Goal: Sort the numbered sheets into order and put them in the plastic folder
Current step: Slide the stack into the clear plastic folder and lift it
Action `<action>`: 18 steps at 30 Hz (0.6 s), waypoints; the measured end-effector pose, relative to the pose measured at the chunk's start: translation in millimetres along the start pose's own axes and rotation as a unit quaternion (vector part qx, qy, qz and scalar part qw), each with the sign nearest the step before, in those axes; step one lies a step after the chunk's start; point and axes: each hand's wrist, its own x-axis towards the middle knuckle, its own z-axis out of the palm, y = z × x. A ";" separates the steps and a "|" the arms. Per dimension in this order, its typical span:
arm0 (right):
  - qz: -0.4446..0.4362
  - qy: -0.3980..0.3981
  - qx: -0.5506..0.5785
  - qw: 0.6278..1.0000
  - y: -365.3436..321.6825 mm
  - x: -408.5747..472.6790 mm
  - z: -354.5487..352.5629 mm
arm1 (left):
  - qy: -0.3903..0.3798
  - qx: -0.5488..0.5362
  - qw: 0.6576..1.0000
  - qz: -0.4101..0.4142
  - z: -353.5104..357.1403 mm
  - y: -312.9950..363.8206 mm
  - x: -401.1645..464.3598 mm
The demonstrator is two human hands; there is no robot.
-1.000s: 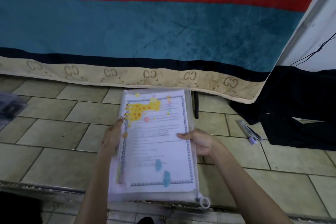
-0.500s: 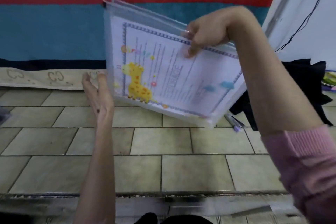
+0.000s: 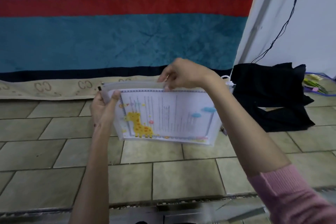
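- Floor: beige rectangular tiles [image 3: 181,176] with dark grout; a dark grooved strip or threshold [image 3: 36,212] runs along the near edge.
- Far side: teal blanket [image 3: 127,42] with a red stripe [image 3: 127,6] and a dark band at its foot, ending in a tan border [image 3: 60,87] printed with "CC" marks that lies on the tiles.
- Left hand [image 3: 102,110]: gripping the left end of the plastic folder [image 3: 116,129], thumb curled over the front face, fingers behind.
- Folder held upright above the tiles, long edge horizontal, roughly centre of view, in front of the tan border. Bottom edge looks to be just off the floor; can't confirm contact.
- Numbered sheets [image 3: 172,114] are inside the folder; front sheet shows a yellow giraffe, blue clouds and a patterned border, text turned sideways. Page numbers not readable.
- Right hand [image 3: 183,74]: on the folder's top edge right of centre, fingers curled down, pinching the upper rim. Pink sleeve [image 3: 294,196] on that forearm.
- White ring pull [image 3: 225,78] at the folder's top right corner, just behind the right wrist.
- Right of folder: black cloth [image 3: 272,100] heaped on the tiles at the foot of a white wall [image 3: 312,32].
- Thin dark cable [image 3: 291,14] hangs down the wall to the cloth.
- Far right edge: colourful items [image 3: 316,85], too blurred to identify.
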 end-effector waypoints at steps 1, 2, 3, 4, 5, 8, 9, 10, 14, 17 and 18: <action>-0.026 0.114 0.057 0.992 9.7 -9.5 0.8 | -0.002 0.000 1.000 -0.007 -2.3 -0.3 2.5; -0.052 0.248 0.097 0.963 21.0 -20.9 3.4 | -0.003 -0.008 1.000 -0.015 -4.1 -0.6 4.7; -0.065 0.380 0.107 0.916 33.5 -32.3 8.9 | -0.001 -0.013 1.000 -0.018 -5.3 -0.6 6.1; -0.055 0.482 0.121 0.866 45.2 -43.7 16.6 | 0.002 -0.014 1.000 -0.020 -5.4 -1.2 7.0; -0.020 0.546 0.167 0.821 59.6 -51.8 27.1 | 0.005 -0.011 1.000 -0.022 -4.6 -1.6 7.6; 0.105 0.517 0.463 0.712 95.2 -57.2 58.8 | 0.015 -0.012 0.999 -0.033 -1.2 -0.6 6.5; 0.132 0.480 0.516 0.697 105.0 -55.1 67.9 | 0.018 -0.014 0.999 -0.035 -0.8 -0.8 6.8; 0.151 0.457 0.523 0.704 109.4 -54.2 75.0 | 0.019 -0.015 0.999 -0.040 -0.9 -1.3 7.6; 0.139 0.482 0.499 0.707 103.2 -51.3 80.3 | 0.012 -0.012 0.999 -0.047 -3.3 2.9 7.1; 0.108 0.497 0.508 0.695 96.5 -50.4 72.5 | 0.018 -0.037 0.998 -0.053 -6.0 6.1 7.6; 0.107 0.494 0.517 0.690 97.2 -49.6 72.4 | 0.049 -0.051 0.996 -0.048 -5.8 10.3 7.5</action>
